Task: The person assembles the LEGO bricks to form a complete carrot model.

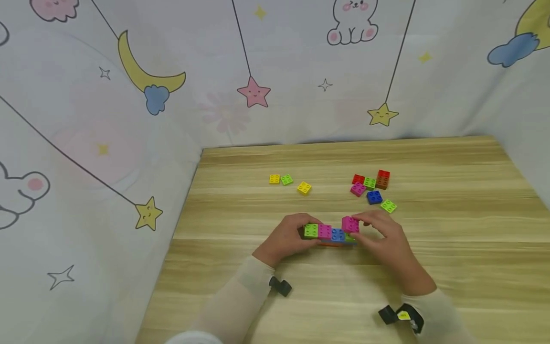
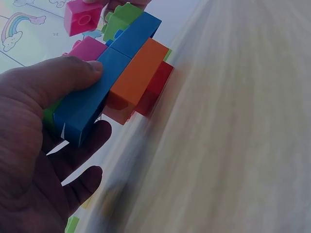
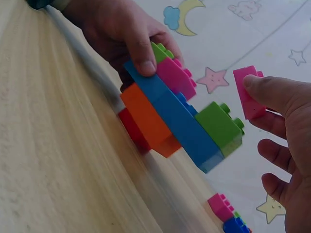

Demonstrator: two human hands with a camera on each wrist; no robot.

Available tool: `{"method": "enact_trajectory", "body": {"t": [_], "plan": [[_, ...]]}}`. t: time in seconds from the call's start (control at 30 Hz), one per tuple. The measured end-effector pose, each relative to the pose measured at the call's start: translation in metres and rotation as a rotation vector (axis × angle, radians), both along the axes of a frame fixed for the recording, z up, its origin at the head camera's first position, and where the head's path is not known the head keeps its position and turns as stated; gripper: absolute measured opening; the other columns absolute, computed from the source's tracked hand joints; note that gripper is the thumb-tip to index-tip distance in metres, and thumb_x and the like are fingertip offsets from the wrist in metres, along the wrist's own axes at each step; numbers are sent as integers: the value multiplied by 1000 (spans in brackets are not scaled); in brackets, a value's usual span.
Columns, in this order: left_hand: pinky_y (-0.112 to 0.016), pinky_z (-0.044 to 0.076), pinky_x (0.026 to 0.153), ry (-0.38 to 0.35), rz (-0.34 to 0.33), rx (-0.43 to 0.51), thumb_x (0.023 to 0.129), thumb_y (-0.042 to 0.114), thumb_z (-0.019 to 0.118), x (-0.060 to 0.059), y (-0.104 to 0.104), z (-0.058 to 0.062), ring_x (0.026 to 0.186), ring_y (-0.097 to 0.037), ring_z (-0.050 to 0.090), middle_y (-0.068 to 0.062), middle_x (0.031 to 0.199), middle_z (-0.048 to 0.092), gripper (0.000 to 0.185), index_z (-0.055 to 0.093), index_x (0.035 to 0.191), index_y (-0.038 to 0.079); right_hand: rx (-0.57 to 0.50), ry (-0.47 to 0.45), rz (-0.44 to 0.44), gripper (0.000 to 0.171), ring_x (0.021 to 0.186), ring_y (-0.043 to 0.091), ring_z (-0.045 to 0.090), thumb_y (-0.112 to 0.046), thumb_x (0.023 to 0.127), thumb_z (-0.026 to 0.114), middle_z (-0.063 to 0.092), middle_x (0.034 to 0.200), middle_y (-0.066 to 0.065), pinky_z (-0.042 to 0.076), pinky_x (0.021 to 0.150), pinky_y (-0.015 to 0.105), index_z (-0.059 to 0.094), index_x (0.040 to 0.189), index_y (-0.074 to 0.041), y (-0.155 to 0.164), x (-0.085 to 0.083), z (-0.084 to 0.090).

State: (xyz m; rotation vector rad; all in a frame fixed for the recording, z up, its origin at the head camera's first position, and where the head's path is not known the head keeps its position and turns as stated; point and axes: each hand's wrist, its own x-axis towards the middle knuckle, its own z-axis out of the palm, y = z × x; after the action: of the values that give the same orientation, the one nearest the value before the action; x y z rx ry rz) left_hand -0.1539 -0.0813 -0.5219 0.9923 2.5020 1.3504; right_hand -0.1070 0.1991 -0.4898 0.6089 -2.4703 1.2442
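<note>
Two hands on the job. Left hand grips the brick stack at its left end, thumb curled over the long blue brick, fingers underneath; in the wrist views the stack is tilted with its red base at or just off the wooden table, can't tell if touching. Right hand pinches a loose pink brick between thumb and fingertips, just above the stack's right end, apart from the green brick there; other fingers loosely spread.

Risks, my read:
- Stack is only supported at one end. Pressing the pink brick down on the far end could lever it out of the left grip or pop the orange brick / red joint.
- Pink brick looks rotated relative to the studs in the right wrist view; misaligned press means it skids off instead of seating.
- Pinch is shallow, brick could slip and drop.

Pose: both forearms come in from the near edge, wrists low, hands converging mid-table, palms facing each other.

Outward: loose bricks beyond the hands, a yellow/green group back left, a mixed cluster back right. Printed fabric walls the table.
</note>
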Motion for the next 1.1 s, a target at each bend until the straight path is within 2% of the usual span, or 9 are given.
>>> {"method": "enact_trajectory", "body": {"t": [0.13, 0.2, 0.37, 0.53, 0.9, 1.1], "plan": [[-21, 50, 83, 33, -5, -11, 81, 30, 81, 0, 1, 0, 94, -3, 57, 17, 109, 64, 38, 66, 116, 28, 70, 36, 17, 41, 107, 14, 55, -18, 75, 86, 67, 111, -8, 42, 92, 24, 72, 114, -21, -8, 0, -2], [-21, 49, 83, 46, -5, -12, 81, 29, 81, 0, 1, 0, 94, -2, 57, 17, 108, 64, 38, 66, 116, 28, 118, 44, 18, 40, 108, 14, 54, -22, 76, 85, 67, 111, -7, 41, 94, 31, 72, 114, -20, -11, 0, -3], [-20, 49, 85, 65, -10, -2, 81, 28, 82, 0, 1, 0, 94, -2, 57, 16, 108, 64, 38, 66, 116, 27, 192, 33, 21, 37, 105, 18, 56, -27, 78, 84, 68, 108, -3, 39, 92, 44, 72, 112, -16, -17, 0, -2], [-20, 49, 84, 71, -19, 7, 81, 26, 81, 0, 1, -1, 93, -2, 57, 16, 106, 64, 38, 66, 116, 26, 231, 15, 24, 38, 105, 19, 57, -26, 78, 84, 69, 108, -2, 38, 90, 44, 72, 112, -16, -20, 0, -1], [-20, 49, 84, 59, 0, -34, 81, 28, 81, 0, 2, -1, 93, -1, 57, 18, 106, 63, 39, 65, 116, 29, 216, 57, 71, 38, 102, 16, 57, -20, 75, 86, 67, 105, -4, 40, 90, 42, 73, 111, -14, -21, -1, 1], [-20, 49, 82, 60, -9, -18, 81, 28, 81, 0, 2, -1, 93, -2, 57, 17, 106, 64, 38, 65, 116, 28, 210, 59, 80, 38, 101, 16, 57, -18, 74, 86, 66, 105, -4, 39, 89, 41, 73, 110, -14, -21, -2, 1]]}}
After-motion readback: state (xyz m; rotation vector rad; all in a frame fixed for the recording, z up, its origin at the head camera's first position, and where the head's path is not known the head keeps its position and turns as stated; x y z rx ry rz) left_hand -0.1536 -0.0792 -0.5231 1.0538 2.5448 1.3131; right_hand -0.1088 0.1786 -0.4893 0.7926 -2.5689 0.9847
